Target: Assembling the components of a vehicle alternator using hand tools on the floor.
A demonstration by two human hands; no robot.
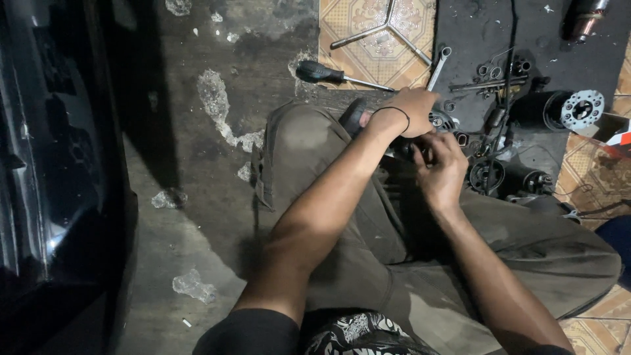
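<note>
**Hands on a motor part, workshop floor**

While I sit on the floor with my knees up, both hands meet over a small dark metal part (439, 122) just beyond my left knee (309, 141). My left hand (411, 110), with a thin black band at the wrist, is closed over the part from above. My right hand (439, 172) comes in from below, fingers curled against the same part; what exactly they pinch is hidden, and I cannot tell more of it.

Surroundings, as observed:
- A black-handled screwdriver (338, 75) lies on the concrete just ahead of the knee.
- A three-armed wrench (388, 29) rests on the patterned tile (355, 59) beyond it.
- A spanner (438, 67) lies just past my left hand, at the edge of a dark mat (473, 33).
- On the mat, near my right hand, sit a round housing (486, 176), loose rings and bolts (503, 69), and a black cylinder with a silver end plate (566, 109).
- A dark glossy panel (46, 164) fills the left edge of view.
</note>
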